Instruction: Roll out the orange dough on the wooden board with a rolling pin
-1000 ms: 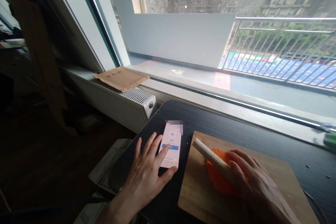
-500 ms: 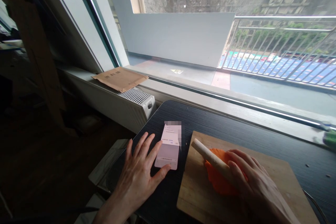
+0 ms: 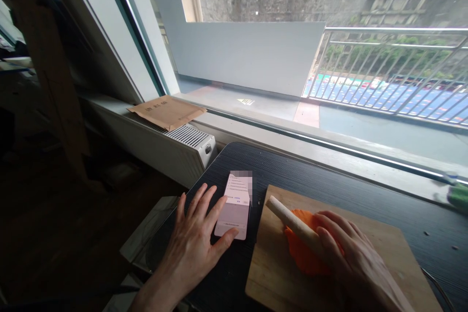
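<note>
My left hand (image 3: 197,234) is spread open over the left side of a phone (image 3: 234,217) lying on the dark table, with index finger and thumb at its screen. The screen is lit and shows lines of text too small to read. My right hand (image 3: 351,248) is closed around the near end of a pale rolling pin (image 3: 290,217). Under the pin lies a flat, bright orange sheet of dough or clay (image 3: 302,253), partly hidden by the right hand. Both rest on a wooden board (image 3: 268,273).
The dark table (image 3: 252,156) stands against a window sill (image 3: 278,139). Left of it, a brown envelope (image 3: 168,109) lies on a white radiator (image 3: 175,151). A green object (image 3: 458,196) sits at the far right edge, and a cable (image 3: 437,285) runs beside the board.
The text on the phone's screen has shifted, with more lines showing in its upper part. Both hands, the rolling pin and the orange sheet stay nearly the same; the view tilts slightly.
</note>
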The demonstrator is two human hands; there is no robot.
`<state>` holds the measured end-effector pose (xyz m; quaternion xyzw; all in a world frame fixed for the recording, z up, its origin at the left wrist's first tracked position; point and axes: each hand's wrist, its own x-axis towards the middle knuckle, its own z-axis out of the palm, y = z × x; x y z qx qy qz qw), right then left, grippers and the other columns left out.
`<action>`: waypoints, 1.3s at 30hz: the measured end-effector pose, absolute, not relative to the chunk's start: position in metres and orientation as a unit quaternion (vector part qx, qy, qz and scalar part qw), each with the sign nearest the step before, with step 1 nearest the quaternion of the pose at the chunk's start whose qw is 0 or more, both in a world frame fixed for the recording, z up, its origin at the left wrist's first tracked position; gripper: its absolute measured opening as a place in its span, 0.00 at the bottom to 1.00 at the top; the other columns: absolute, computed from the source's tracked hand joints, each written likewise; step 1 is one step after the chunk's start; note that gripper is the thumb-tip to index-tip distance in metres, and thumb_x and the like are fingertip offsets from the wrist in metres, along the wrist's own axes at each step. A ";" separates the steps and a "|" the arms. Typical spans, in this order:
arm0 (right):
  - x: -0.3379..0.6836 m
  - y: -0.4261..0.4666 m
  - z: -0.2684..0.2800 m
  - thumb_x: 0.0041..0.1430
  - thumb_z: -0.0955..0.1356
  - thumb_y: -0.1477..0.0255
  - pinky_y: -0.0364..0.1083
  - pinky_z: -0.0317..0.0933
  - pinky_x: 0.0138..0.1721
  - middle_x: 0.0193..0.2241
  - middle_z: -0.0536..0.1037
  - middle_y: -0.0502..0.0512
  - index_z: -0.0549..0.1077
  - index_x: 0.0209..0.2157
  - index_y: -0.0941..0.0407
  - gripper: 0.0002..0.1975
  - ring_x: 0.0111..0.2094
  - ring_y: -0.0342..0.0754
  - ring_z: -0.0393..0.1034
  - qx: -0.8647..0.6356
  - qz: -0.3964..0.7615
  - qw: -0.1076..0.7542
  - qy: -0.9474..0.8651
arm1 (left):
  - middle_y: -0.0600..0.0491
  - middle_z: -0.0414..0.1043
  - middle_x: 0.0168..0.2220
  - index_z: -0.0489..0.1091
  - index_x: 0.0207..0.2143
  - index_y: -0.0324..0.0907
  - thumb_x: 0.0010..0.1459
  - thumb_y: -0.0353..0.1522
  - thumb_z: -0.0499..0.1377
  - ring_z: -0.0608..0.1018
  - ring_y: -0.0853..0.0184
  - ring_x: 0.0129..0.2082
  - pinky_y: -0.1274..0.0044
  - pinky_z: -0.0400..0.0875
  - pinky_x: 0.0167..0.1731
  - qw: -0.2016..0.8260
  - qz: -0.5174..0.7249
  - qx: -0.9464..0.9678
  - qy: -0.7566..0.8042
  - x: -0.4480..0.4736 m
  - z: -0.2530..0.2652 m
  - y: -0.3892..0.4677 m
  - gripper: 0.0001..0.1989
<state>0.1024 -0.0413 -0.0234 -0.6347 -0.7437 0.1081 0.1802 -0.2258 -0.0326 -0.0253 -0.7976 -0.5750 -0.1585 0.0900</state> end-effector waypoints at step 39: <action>0.097 -0.043 -0.017 0.66 0.56 0.57 0.52 0.67 0.49 0.51 0.74 0.52 0.74 0.47 0.47 0.20 0.48 0.52 0.70 -0.632 0.111 0.198 -0.741 | 0.40 0.62 0.61 0.66 0.57 0.41 0.63 0.49 0.50 0.58 0.47 0.64 0.44 0.48 0.59 0.070 -0.164 -0.787 -0.591 -0.194 -0.017 0.022 0.28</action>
